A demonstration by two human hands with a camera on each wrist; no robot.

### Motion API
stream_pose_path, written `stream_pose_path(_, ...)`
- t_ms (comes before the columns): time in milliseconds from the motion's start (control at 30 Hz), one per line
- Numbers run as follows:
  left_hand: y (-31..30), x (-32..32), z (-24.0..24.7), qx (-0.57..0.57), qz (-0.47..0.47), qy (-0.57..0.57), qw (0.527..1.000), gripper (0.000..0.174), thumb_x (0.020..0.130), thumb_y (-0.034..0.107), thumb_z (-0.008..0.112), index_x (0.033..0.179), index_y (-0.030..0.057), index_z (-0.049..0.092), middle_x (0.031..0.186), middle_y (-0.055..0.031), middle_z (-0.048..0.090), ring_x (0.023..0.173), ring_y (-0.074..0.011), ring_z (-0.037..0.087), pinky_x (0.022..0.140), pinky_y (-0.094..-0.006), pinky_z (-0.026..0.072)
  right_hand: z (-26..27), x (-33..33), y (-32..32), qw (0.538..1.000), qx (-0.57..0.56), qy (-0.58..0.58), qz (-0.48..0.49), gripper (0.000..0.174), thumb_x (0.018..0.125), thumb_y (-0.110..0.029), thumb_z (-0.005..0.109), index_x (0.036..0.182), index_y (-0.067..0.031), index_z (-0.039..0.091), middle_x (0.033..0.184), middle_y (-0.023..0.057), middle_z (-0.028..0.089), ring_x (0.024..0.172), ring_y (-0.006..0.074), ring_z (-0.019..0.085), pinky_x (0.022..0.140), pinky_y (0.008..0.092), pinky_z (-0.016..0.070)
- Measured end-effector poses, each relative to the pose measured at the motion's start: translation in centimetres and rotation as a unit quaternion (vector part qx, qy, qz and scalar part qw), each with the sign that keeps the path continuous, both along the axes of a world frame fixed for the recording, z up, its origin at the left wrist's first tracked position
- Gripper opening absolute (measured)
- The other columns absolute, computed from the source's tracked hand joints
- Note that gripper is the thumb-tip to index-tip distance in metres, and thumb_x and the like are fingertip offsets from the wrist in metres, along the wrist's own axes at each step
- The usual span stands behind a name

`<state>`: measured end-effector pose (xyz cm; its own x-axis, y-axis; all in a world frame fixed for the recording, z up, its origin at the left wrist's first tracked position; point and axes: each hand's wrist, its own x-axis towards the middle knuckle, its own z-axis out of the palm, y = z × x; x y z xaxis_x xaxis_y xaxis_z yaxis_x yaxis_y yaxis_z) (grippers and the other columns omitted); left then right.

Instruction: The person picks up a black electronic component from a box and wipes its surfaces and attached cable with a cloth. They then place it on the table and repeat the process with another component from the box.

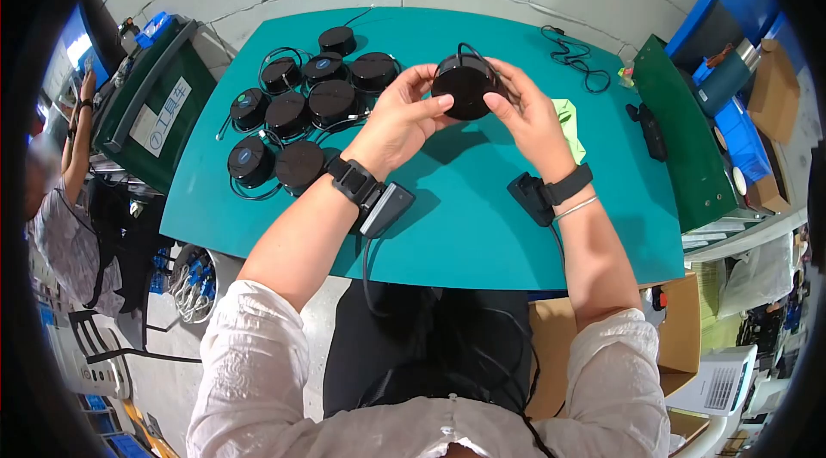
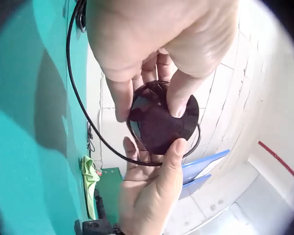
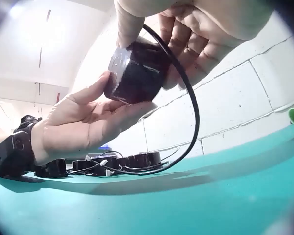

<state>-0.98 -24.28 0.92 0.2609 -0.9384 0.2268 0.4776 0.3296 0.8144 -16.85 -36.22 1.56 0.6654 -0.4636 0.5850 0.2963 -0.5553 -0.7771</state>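
A round, glossy black device (image 1: 469,90) with a black cable is held up over the green tabletop, one flat face turned toward me. My left hand (image 1: 398,121) grips its left side, the thumb on that face and the other fingers around the rim. Opposite it, my right hand (image 1: 535,124) holds the right side, thumb at the lower edge. In the right wrist view the cable (image 3: 195,115) loops down from the device, clear of both palms. Several similar black devices (image 1: 286,115) with cables stand grouped on the table to the left, some with blue round labels on top.
Right of the hands lie a light green cloth (image 1: 569,129), a coiled black cable (image 1: 578,60) and a black object (image 1: 651,133). A green cabinet (image 1: 654,174) borders the right edge; a dark green cart (image 1: 159,110) stands left. Another person (image 1: 69,226) is at far left.
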Motion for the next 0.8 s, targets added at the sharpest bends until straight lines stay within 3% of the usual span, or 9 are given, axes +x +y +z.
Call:
stream_pose_path(100,0.0,0.0,-0.3,0.019,-0.022,0.01,1.0,0.051,0.083,0.002,0.069,0.126,0.0008,0.042,0.116,-0.0088,0.052,0.106,-0.0194,0.057,0.09,-0.0359,0.0488,1.2,-0.8,0.6,0.996,0.049,0.076,-0.016,0.042,0.094,-0.026,0.06,0.13,-0.0052,0.052,0.113,0.0117,0.065,0.1,0.0193,0.062,0.084,0.0301,0.0493)
stream_pose_path(133,0.0,0.1,-0.3,0.031,0.003,-0.052,0.998,0.051,0.083,0.002,0.069,0.126,0.0015,0.043,0.119,-0.0091,0.052,0.108,-0.0197,0.056,0.092,-0.0362,0.0484,0.9,-0.8,0.5,0.996,0.052,0.077,-0.015,0.042,0.094,-0.026,0.06,0.13,-0.0052,0.052,0.113,0.0117,0.065,0.1,0.0193,0.062,0.084,0.0301,0.0493)
stream_pose_path(167,0.0,0.2,-0.4,0.043,0.027,-0.114,0.992,0.05,0.082,0.002,0.068,0.126,0.0022,0.044,0.121,-0.0094,0.051,0.11,-0.02,0.056,0.094,-0.0366,0.048,0.6,-0.6,0.2,0.997,0.001,0.066,-0.026,0.04,0.094,-0.027,0.06,0.128,-0.0065,0.054,0.112,0.0119,0.065,0.099,0.02,0.062,0.082,0.0295,0.0495)
stream_pose_path(300,0.1,-0.1,0.1,0.02,0.034,-0.134,0.99,0.05,0.081,0.003,0.071,0.125,0.0027,0.048,0.12,-0.0075,0.053,0.11,-0.0179,0.056,0.095,-0.0324,0.0457,1.0,-0.6,1.0,0.989,-0.122,0.069,-0.043,0.031,0.093,-0.025,0.061,0.119,-0.0084,0.062,0.106,0.0114,0.065,0.092,0.0219,0.062,0.076,0.0284,0.0498)
stream_pose_path(400,0.2,0.1,0.1,0.02,0.01,-0.135,0.991,0.049,0.08,0.004,0.072,0.125,0.0027,0.051,0.119,-0.0061,0.056,0.108,-0.0164,0.056,0.095,-0.0305,0.0445,1.0,-0.5,0.3,0.986,-0.149,0.017,-0.074,0.024,0.093,-0.024,0.061,0.11,-0.0083,0.068,0.096,0.0087,0.065,0.083,0.0194,0.061,0.071,0.0276,0.0486)
stream_pose_path(467,0.4,0.1,0.3,0.018,0.018,-0.228,0.973,0.05,0.08,0.003,0.071,0.126,0.0025,0.051,0.118,-0.0058,0.057,0.108,-0.0159,0.057,0.094,-0.0307,0.046,1.9,-1.2,-0.2,0.984,-0.144,0.023,-0.1,0.023,0.093,-0.023,0.062,0.107,-0.0078,0.069,0.091,0.0073,0.065,0.079,0.0178,0.059,0.068,0.027,0.0473)
stream_pose_path(533,0.3,0.1,0.1,0.015,0.014,-0.218,0.976,0.054,0.08,0.003,0.071,0.13,0.0043,0.05,0.118,-0.0058,0.057,0.108,-0.0158,0.057,0.094,-0.0306,0.0466,2.2,-1.2,-0.2,0.988,-0.09,-0.008,-0.125,0.02,0.092,-0.021,0.062,0.103,-0.0073,0.072,0.076,0.0018,0.061,0.067,0.0104,0.052,0.06,0.0238,0.0423)
stream_pose_path(633,0.6,-0.2,0.5,-0.004,0.013,-0.167,0.986,0.06,0.081,0.002,0.07,0.136,0.0086,0.047,0.119,-0.0055,0.057,0.109,-0.0157,0.056,0.093,-0.0319,0.048,2.0,-1.5,-0.5,0.995,0.026,0.018,-0.098,0.021,0.093,-0.021,0.062,0.106,-0.0082,0.072,0.073,-0.0006,0.059,0.065,0.0065,0.049,0.059,0.0214,0.0412)
stream_pose_path(800,0.5,0.3,0.4,-0.041,0.022,-0.03,0.998,0.059,0.085,0.005,0.068,0.139,0.0118,0.045,0.121,-0.0049,0.051,0.109,-0.0179,0.056,0.091,-0.0383,0.0527,1.8,-1.0,0.9,0.997,-0.004,0.026,-0.07,0.023,0.093,-0.021,0.061,0.11,-0.0086,0.071,0.072,-0.0011,0.06,0.065,0.005,0.048,0.059,0.0206,0.0413)
